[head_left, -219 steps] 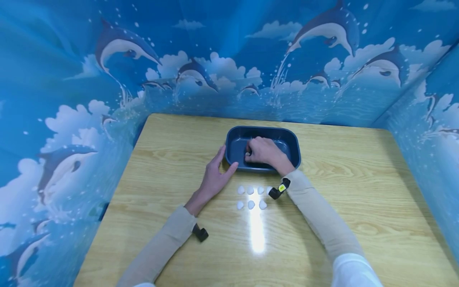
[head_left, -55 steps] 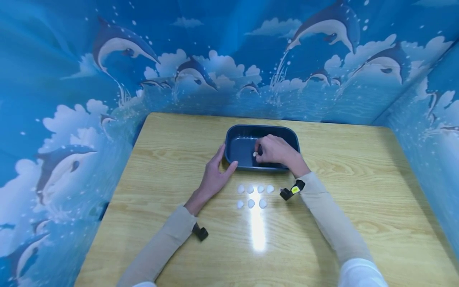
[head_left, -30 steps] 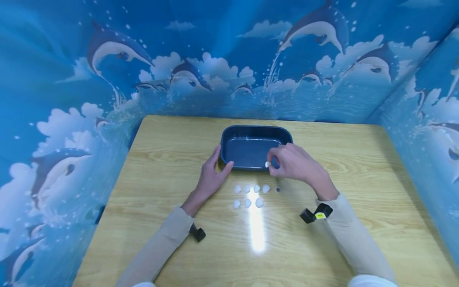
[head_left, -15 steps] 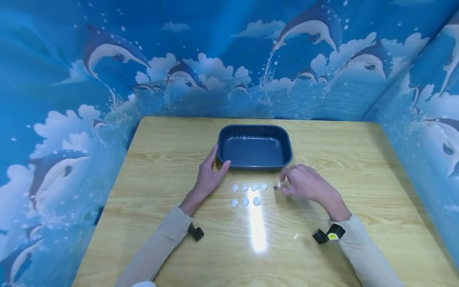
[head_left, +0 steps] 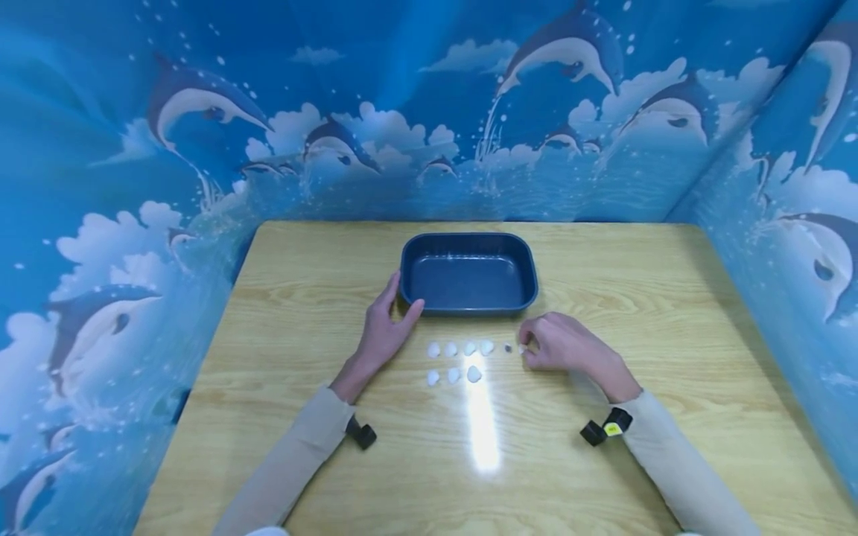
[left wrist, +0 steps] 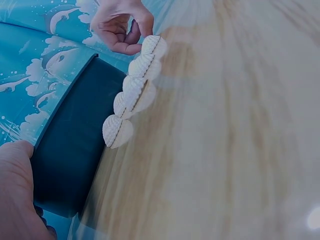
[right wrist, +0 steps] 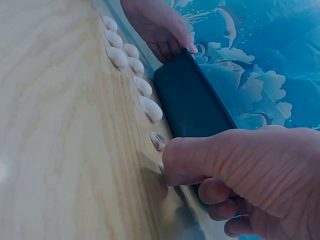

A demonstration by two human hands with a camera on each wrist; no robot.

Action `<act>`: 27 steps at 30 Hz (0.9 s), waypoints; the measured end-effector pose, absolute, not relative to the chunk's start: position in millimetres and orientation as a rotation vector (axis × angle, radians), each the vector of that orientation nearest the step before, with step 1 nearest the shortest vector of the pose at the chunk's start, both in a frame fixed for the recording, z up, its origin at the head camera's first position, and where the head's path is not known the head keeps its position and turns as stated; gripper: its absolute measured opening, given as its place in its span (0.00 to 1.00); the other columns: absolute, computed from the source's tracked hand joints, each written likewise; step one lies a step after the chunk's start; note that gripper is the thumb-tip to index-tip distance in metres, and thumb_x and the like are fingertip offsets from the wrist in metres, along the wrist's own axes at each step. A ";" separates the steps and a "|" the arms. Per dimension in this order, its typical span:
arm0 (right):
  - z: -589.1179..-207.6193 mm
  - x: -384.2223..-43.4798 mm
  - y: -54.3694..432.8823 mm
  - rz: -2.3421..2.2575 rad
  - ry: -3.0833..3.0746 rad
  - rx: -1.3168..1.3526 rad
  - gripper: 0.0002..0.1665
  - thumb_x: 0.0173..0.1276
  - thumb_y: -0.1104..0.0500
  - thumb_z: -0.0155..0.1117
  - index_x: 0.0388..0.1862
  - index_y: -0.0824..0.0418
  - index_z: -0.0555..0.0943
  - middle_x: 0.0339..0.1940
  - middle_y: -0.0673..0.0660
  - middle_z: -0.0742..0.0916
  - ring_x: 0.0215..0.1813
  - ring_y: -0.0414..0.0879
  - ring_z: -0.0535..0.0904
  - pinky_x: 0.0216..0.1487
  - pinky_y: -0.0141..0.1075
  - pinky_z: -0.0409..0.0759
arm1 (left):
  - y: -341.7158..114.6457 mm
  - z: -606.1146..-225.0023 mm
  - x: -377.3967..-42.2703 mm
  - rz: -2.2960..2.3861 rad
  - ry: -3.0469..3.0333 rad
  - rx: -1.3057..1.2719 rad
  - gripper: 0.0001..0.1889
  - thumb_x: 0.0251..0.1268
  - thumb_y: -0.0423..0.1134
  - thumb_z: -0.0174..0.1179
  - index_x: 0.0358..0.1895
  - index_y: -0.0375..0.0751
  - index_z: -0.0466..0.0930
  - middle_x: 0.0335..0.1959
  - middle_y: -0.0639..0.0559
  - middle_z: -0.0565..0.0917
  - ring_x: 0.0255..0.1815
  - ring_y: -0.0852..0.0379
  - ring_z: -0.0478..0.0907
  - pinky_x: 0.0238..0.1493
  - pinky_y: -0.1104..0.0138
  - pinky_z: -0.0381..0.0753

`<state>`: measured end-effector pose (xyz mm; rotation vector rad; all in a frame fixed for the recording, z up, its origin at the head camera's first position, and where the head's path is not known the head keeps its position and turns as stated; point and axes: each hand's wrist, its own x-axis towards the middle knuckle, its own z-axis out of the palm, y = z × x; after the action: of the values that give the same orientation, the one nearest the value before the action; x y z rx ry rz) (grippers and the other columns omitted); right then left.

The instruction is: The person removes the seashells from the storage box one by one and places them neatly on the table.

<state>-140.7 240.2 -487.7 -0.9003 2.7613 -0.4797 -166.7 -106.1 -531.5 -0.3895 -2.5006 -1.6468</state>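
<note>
With thumb and fingertips, my right hand (head_left: 570, 346) pinches a small white seashell (right wrist: 161, 167) low at the tabletop, mostly hidden behind the thumb in the right wrist view. Just left of it lies a small dark-striped seashell (right wrist: 157, 141). Further left, several white ribbed seashells (head_left: 487, 348) lie in two rows, the far row lined up with the striped one. My left hand (head_left: 382, 339) rests spread at the near left corner of a dark blue rectangular tub (head_left: 469, 310), fingers along its left side and thumb at the front. Nothing shows inside the tub.
The wood-grain table (head_left: 322, 283) carries the tub near its back, with the shells in front of it. A bright light reflection (head_left: 484, 432) lies on the near tabletop. A blue dolphin-print curtain (head_left: 375, 171) stands behind and along both sides.
The right hand has come out of the tub with the small white shell and down to the table, right of the striped shell. The left hand stays at the tub; the head view has shifted slightly.
</note>
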 end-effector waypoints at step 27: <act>-492.1 -136.0 249.7 -0.730 2.934 -0.673 0.17 0.72 0.61 0.63 0.56 0.65 0.84 0.20 0.45 0.74 0.22 0.39 0.67 0.21 0.32 0.64 | -111.6 -537.2 -168.7 -1.607 -2.515 -0.380 0.41 0.78 0.53 0.60 0.83 0.35 0.54 0.83 0.36 0.57 0.84 0.49 0.53 0.83 0.53 0.58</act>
<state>-136.0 249.7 -492.1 -0.6728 2.9338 -0.7305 -168.7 -111.6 -537.2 -0.3800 -2.5153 -1.6073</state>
